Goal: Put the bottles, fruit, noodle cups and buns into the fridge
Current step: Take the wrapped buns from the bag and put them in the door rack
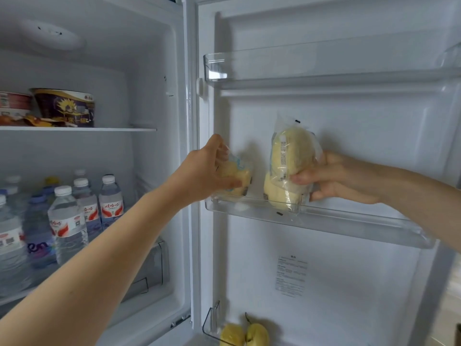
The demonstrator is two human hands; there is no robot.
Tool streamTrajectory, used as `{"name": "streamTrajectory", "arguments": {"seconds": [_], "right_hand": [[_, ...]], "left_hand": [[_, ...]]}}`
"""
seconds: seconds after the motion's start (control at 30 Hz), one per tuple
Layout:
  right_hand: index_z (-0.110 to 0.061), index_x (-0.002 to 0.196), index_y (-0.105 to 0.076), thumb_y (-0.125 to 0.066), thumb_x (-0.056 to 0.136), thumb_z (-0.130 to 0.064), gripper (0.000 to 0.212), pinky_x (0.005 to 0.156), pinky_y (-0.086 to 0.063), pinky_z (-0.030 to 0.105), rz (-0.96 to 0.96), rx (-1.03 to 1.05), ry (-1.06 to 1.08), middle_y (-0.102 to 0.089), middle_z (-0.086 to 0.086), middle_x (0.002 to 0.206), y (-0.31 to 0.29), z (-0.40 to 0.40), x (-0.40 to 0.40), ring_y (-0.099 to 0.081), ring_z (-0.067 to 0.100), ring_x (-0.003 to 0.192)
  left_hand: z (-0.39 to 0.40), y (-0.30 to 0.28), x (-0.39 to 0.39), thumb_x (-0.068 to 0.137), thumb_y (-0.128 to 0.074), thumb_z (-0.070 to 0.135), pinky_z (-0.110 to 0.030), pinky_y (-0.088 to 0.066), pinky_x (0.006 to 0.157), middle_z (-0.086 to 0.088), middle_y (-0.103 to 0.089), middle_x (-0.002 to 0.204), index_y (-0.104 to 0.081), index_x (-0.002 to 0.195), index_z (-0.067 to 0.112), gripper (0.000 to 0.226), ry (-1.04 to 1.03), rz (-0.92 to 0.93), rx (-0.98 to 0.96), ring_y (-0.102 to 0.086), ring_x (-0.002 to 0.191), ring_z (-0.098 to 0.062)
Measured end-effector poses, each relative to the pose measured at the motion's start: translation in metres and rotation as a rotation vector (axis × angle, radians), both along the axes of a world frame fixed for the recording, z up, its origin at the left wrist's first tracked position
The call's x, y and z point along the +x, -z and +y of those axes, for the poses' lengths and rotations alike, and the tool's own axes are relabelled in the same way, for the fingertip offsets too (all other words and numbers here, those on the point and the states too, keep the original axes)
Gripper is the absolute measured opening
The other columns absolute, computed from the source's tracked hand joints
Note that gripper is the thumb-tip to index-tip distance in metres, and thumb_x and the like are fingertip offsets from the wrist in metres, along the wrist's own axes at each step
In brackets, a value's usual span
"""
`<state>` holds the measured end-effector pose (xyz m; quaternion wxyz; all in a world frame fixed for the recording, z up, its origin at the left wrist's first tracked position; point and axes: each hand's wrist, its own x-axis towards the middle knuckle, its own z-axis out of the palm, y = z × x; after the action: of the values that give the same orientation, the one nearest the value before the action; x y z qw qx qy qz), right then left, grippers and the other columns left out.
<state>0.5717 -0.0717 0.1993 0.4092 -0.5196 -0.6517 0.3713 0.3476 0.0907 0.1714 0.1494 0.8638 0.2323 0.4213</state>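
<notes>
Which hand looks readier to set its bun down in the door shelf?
Probably the left hand: its bun already sits low in the middle door shelf. The right hand holds its taller pack sticking well above the rim.

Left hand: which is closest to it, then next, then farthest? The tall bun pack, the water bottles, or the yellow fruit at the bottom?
From the left hand:
1. Tall bun pack, just to its right in the middle door shelf.
2. Water bottles, lower left inside the fridge.
3. Yellow fruit, far below in the bottom door bin.
</notes>
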Motion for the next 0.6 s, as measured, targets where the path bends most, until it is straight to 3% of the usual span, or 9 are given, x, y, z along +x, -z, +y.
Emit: {"name": "streamTrajectory", "arguments": {"seconds": [0.07, 0.17, 0.23, 0.33, 0.4, 0.47, 0.53, 0.6], "right_hand": [[-0.02, 0.113, -0.067, -0.077, 0.068, -0.019, 0.045, 0.081, -0.057, 0.032, -0.008, 0.028, 0.019, -0.07, 0.004, 0.116, 0.002, -0.001, 0.0, -0.066, 0.02, 0.109], [-0.02, 0.102, -0.074, -0.071, 0.073, -0.015, 0.03, 0.076, -0.057, 0.033, 0.121, 0.04, 0.011, -0.072, 0.005, 0.109, 0.003, -0.001, 0.0, -0.069, 0.019, 0.101], [-0.019, 0.102, -0.075, -0.068, 0.075, -0.016, 0.028, 0.078, -0.056, 0.035, 0.184, 0.015, 0.009, -0.07, 0.006, 0.109, 0.002, 0.0, 0.004, -0.067, 0.02, 0.098], [-0.021, 0.099, -0.075, -0.08, 0.065, -0.023, 0.035, 0.08, -0.055, 0.031, 0.1, -0.016, 0.003, -0.07, 0.004, 0.105, 0.0, -0.003, 0.008, -0.066, 0.017, 0.094], [-0.021, 0.095, -0.077, -0.087, 0.053, -0.03, 0.044, 0.08, -0.057, 0.029, 0.035, 0.019, 0.014, -0.072, 0.002, 0.103, -0.004, -0.008, 0.008, -0.068, 0.014, 0.094], [-0.023, 0.094, -0.077, -0.089, 0.05, -0.033, 0.046, 0.088, -0.056, 0.034, -0.033, 0.129, 0.087, -0.074, 0.0, 0.104, -0.01, -0.013, 0.005, -0.069, 0.013, 0.099], [-0.02, 0.1, -0.075, -0.087, 0.055, -0.029, 0.048, 0.098, -0.048, 0.039, -0.064, 0.256, 0.202, -0.073, 0.002, 0.107, -0.015, -0.016, 0.0, -0.067, 0.017, 0.107], [-0.018, 0.103, -0.071, -0.089, 0.052, -0.026, 0.055, 0.096, -0.047, 0.035, -0.08, 0.355, 0.279, -0.074, 0.0, 0.105, -0.017, -0.019, -0.002, -0.067, 0.015, 0.106]], "left_hand": [[-0.002, -0.003, 0.001, 0.059, -0.09, 0.036, -0.013, -0.049, 0.059, 0.018, -0.059, 0.095, -0.048, 0.095, 0.037, 0.055, 0.11, -0.032, -0.064, -0.061, 0.08, -0.002], [0.0, 0.0, 0.006, 0.06, -0.092, 0.019, -0.018, -0.052, 0.069, 0.01, -0.056, 0.09, -0.053, 0.089, 0.031, 0.05, 0.282, -0.157, -0.208, -0.057, 0.073, -0.006], [0.004, 0.004, 0.009, 0.062, -0.09, 0.016, -0.019, -0.052, 0.073, 0.007, -0.056, 0.087, -0.054, 0.091, 0.027, 0.048, 0.275, -0.18, -0.253, -0.057, 0.079, -0.013], [0.005, 0.004, 0.01, 0.061, -0.09, 0.03, -0.021, -0.054, 0.079, 0.01, -0.065, 0.096, -0.056, 0.106, 0.025, 0.057, 0.165, -0.075, -0.198, -0.065, 0.093, -0.013], [0.003, -0.001, 0.011, 0.061, -0.089, 0.039, -0.013, -0.052, 0.07, 0.013, -0.066, 0.095, -0.055, 0.108, 0.027, 0.06, 0.093, -0.007, -0.125, -0.064, 0.087, -0.004], [-0.003, -0.005, 0.011, 0.062, -0.09, 0.035, -0.012, -0.049, 0.064, 0.012, -0.064, 0.094, -0.055, 0.103, 0.025, 0.055, 0.103, -0.027, -0.113, -0.062, 0.078, -0.001], [-0.006, -0.005, 0.013, 0.064, -0.09, 0.021, -0.016, -0.05, 0.062, 0.004, -0.064, 0.094, -0.053, 0.098, 0.019, 0.051, 0.187, -0.143, -0.204, -0.06, 0.071, -0.002], [-0.01, 0.0, 0.016, 0.068, -0.087, 0.012, -0.019, -0.054, 0.059, -0.008, -0.063, 0.1, -0.048, 0.102, 0.01, 0.053, 0.256, -0.237, -0.33, -0.061, 0.07, -0.004]]}}
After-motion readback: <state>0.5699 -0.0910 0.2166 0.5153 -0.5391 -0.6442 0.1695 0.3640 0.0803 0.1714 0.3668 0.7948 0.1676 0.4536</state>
